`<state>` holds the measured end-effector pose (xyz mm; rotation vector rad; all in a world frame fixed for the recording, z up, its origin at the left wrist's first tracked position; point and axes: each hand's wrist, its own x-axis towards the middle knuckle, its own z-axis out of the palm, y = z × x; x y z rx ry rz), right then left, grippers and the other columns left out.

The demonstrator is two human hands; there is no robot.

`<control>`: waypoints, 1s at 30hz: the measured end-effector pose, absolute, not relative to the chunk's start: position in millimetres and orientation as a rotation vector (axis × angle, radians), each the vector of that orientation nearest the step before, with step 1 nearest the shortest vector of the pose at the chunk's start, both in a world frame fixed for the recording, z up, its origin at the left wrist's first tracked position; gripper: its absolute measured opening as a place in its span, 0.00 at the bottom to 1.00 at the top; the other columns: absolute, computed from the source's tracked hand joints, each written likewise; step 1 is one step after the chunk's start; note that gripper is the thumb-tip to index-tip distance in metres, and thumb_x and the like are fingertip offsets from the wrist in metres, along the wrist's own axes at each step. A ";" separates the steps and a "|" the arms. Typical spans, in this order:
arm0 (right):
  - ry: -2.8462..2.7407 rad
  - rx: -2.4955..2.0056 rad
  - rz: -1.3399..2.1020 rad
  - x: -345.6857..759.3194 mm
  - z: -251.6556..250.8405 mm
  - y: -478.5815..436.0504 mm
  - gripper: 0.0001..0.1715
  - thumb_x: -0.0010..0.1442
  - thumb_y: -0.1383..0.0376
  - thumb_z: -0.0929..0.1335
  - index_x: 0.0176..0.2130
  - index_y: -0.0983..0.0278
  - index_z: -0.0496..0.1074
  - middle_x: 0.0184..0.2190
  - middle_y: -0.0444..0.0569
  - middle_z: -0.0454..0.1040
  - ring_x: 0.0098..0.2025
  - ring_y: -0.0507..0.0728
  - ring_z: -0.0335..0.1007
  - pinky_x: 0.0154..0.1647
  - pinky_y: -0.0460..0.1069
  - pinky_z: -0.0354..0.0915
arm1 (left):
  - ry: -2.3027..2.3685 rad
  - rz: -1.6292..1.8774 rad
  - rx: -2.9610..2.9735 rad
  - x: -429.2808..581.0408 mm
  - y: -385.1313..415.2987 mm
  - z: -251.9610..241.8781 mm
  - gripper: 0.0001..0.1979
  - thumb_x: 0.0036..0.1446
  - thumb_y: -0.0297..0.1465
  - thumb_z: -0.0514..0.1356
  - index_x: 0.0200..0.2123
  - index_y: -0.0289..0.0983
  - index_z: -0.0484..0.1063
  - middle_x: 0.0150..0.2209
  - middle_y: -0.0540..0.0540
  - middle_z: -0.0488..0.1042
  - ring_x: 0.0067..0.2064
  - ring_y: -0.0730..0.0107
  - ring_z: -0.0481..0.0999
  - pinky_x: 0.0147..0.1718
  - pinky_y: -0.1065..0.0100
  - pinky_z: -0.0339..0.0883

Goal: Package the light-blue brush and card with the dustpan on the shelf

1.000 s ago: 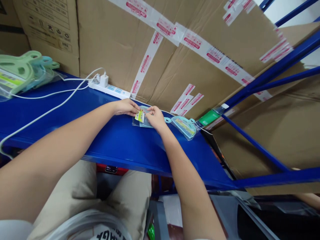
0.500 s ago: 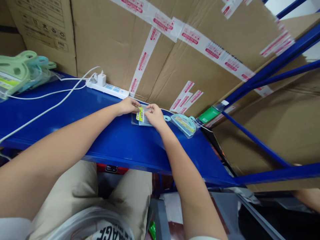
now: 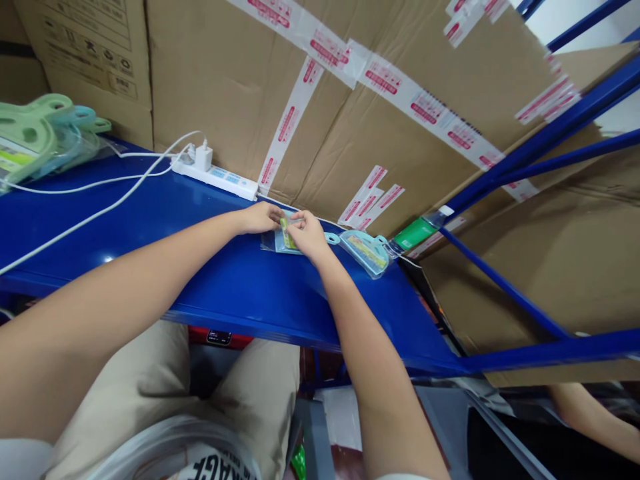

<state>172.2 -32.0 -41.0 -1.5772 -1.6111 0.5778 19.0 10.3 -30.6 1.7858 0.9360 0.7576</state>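
Note:
Both my hands meet over a small clear plastic packet [image 3: 277,242] lying on the blue shelf [image 3: 220,280]. A yellow-green label card [image 3: 286,232] sits between the fingertips. My left hand [image 3: 259,217] pinches the card and packet from the left. My right hand [image 3: 306,235] pinches them from the right, its fingers curled over the packet. A packaged light-blue plastic item [image 3: 367,250] lies just right of my right hand.
A white power strip [image 3: 216,177] with a plugged charger and white cables [image 3: 90,213] lies at the back left. Green and blue plastic items [image 3: 40,137] are stacked at the far left. Taped cardboard boxes [image 3: 350,113] stand behind. Another person's arm [image 3: 590,420] shows at lower right.
The card has been worked further down into the packet between my fingers. Both hands stay in place; the view shifted slightly.

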 end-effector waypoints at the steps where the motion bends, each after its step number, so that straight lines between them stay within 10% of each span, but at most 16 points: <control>1: -1.623 -1.589 0.560 173.3 -38.5 -32.7 0.12 0.51 0.63 0.69 0.38 0.58 0.65 0.24 0.36 0.71 0.24 0.52 0.68 0.30 0.48 0.67 | 0.954 0.756 1.862 18.8 10.1 -31.4 0.20 0.44 0.21 0.63 0.43 0.35 0.79 0.37 0.44 0.83 0.42 0.61 0.80 0.43 0.66 0.69; 14: -1.375 -2.002 -0.043 254.3 -5.1 -42.0 0.04 0.53 0.67 0.66 0.33 0.61 0.71 0.39 0.57 0.79 0.50 0.66 0.74 0.55 0.59 0.66 | 1.213 0.744 2.108 19.3 5.1 -27.6 0.16 0.46 0.25 0.66 0.42 0.35 0.78 0.39 0.43 0.81 0.46 0.56 0.80 0.48 0.65 0.68; 22: -1.413 -1.961 -0.011 259.3 -16.7 -29.4 0.02 0.53 0.66 0.67 0.30 0.59 0.70 0.37 0.55 0.79 0.49 0.65 0.75 0.56 0.59 0.66 | 1.219 0.955 1.815 26.6 17.5 -34.0 0.03 0.48 0.25 0.65 0.28 0.37 0.75 0.30 0.48 0.76 0.37 0.67 0.77 0.44 0.65 0.69; 30: -1.399 -1.953 0.179 264.3 -20.5 -21.7 0.07 0.51 0.66 0.69 0.27 0.57 0.65 0.33 0.51 0.77 0.44 0.63 0.74 0.51 0.57 0.67 | 1.157 0.920 1.692 27.6 16.3 -32.4 0.10 0.44 0.23 0.67 0.29 0.38 0.69 0.23 0.54 0.71 0.27 0.72 0.71 0.35 0.66 0.65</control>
